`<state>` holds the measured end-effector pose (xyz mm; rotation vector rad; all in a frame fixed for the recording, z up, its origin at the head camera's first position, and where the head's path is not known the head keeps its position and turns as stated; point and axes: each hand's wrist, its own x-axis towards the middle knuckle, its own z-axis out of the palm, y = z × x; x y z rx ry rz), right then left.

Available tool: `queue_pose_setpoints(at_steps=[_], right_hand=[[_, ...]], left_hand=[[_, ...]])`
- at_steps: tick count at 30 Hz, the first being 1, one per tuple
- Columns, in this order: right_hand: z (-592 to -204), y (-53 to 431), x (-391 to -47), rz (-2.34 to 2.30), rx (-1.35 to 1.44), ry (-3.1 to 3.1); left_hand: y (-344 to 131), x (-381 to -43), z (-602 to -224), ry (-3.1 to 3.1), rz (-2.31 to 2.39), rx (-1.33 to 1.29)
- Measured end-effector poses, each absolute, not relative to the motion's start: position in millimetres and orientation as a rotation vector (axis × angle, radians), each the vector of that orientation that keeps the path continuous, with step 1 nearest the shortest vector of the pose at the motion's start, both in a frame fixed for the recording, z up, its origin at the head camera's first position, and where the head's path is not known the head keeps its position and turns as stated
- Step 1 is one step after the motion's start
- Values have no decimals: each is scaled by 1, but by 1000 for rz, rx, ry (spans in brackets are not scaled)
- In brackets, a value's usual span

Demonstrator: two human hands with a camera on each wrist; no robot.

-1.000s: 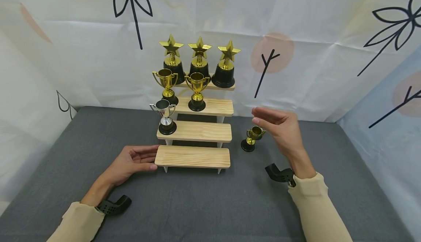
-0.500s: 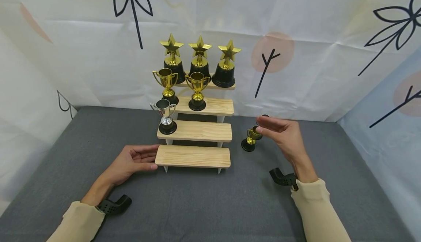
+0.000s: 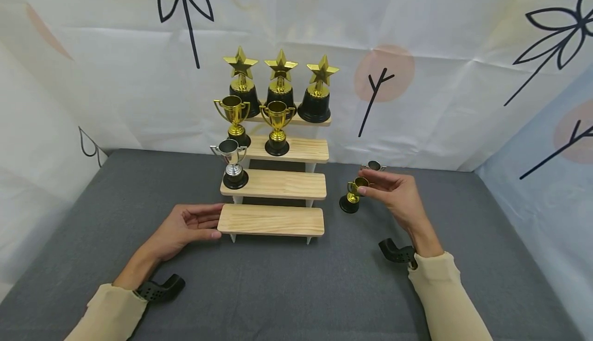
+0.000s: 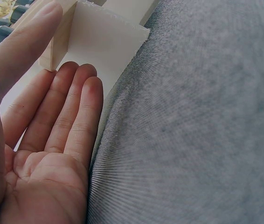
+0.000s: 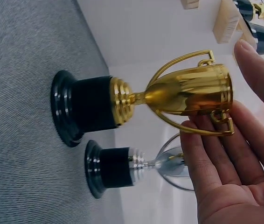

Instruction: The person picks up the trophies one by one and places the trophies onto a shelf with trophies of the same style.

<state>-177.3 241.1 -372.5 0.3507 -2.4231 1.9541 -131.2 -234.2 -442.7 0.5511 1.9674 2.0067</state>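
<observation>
A gold trophy cup (image 5: 188, 91) with two handles and a black base stands upright on the grey table, right of the stepped shelf. My right hand (image 3: 391, 194) is beside its bowl. In the right wrist view the fingers (image 5: 206, 158) reach past the lower handle, and the thumb (image 5: 258, 77) stays apart from the rim. A silver trophy cup (image 5: 115, 168) stands just behind, partly hidden by the hand. My left hand (image 3: 185, 230) rests at the left end of the lowest wooden step (image 3: 271, 221), its fingers (image 4: 83, 116) nearly straight against the shelf's white side.
On the top step stand several star trophies (image 3: 318, 88). Two gold cups (image 3: 277, 124) occupy the second step, and a silver cup (image 3: 233, 163) sits at the left of the third. A printed white cloth (image 3: 431, 73) hangs behind the grey table (image 3: 296, 289).
My right hand has lowered from above the gold trophy cup to beside its bowl, uncovering the silver cup's rim behind. The left hand has stayed at the shelf.
</observation>
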Motion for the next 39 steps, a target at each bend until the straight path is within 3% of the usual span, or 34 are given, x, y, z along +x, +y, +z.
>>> queue_pose_setpoints(at_steps=[39], right_hand=[[-405, 240, -186, 1906, 284, -2557]], left_hand=[[-234, -130, -441, 1939, 2021, 570]])
